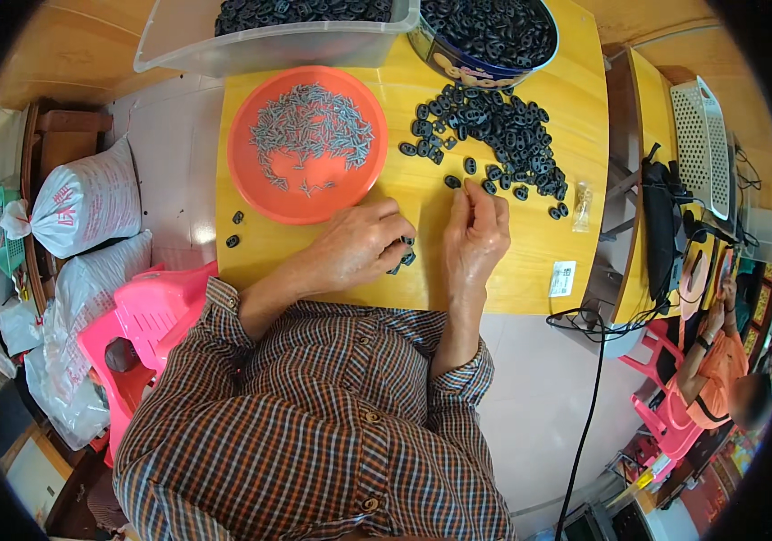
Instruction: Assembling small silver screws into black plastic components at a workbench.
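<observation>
While the right hand (479, 230) poises with fingertips close together beside small black oval plastic pieces (523, 144) on the yellow tabletop (534, 243), the left hand (363, 239) curls over others; neither grip's hold can be told. Pinching single rims looks surest.

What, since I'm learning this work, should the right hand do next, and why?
Probably pinch the nearest black piece and draw it leftward: the right hand is just beside it, and other black pieces lie by the left hand.
</observation>
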`<action>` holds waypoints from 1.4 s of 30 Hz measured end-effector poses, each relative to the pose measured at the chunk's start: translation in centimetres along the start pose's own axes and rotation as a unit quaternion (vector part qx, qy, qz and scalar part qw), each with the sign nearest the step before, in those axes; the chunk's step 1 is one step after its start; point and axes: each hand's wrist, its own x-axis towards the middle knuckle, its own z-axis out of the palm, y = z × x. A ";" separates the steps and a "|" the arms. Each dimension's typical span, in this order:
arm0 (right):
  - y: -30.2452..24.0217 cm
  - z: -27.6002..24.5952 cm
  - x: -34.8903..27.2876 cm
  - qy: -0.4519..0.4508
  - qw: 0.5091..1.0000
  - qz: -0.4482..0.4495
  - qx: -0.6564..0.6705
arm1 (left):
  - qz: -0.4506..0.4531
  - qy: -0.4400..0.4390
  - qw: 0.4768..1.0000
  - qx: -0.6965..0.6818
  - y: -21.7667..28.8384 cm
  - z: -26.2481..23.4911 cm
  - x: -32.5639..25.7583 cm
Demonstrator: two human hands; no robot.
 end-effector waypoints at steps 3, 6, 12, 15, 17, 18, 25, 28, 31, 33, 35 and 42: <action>-0.4 0.5 0.1 -0.021 0.995 -0.032 -0.093 | -0.003 0.032 0.999 -0.018 0.0 0.2 0.4; -0.4 0.5 -0.1 -0.026 0.995 -0.031 -0.095 | -0.004 0.066 0.997 -0.037 0.0 0.5 1.1; -0.8 -0.5 -0.7 -0.069 0.993 0.079 0.051 | -0.020 0.165 0.983 -0.073 -0.3 2.0 3.1; -0.7 -1.0 -1.5 -0.102 0.964 0.168 0.179 | -0.044 0.157 0.981 -0.107 -0.4 2.4 3.5; -0.7 -1.2 -1.7 -0.110 0.964 0.151 0.189 | -0.053 0.146 0.978 -0.137 -0.4 2.7 3.7; -0.6 -1.4 -1.7 -0.119 0.964 0.135 0.199 | -0.098 0.121 0.961 -0.226 -0.6 2.9 3.6; 0.7 -2.6 -0.8 -0.099 0.984 0.071 0.130 | -0.189 0.074 0.909 -0.363 -0.8 2.8 3.7; 1.4 -2.8 1.3 0.054 0.996 -0.036 -0.064 | -0.188 0.073 0.907 -0.369 -0.4 2.9 3.7; 2.3 -3.0 2.7 0.057 0.978 -0.079 -0.183 | -0.193 0.066 0.906 -0.371 -0.3 2.6 3.8; 2.2 -2.9 2.9 0.052 0.958 -0.100 -0.264 | -0.192 0.068 0.907 -0.369 -0.3 2.6 3.7; 2.0 -2.4 2.4 0.016 0.977 -0.072 -0.200 | -0.192 0.070 0.908 -0.366 -0.4 2.7 3.7; 2.0 -2.2 0.4 0.038 0.997 0.002 -0.065 | -0.181 0.080 0.904 -0.379 -1.1 3.0 3.7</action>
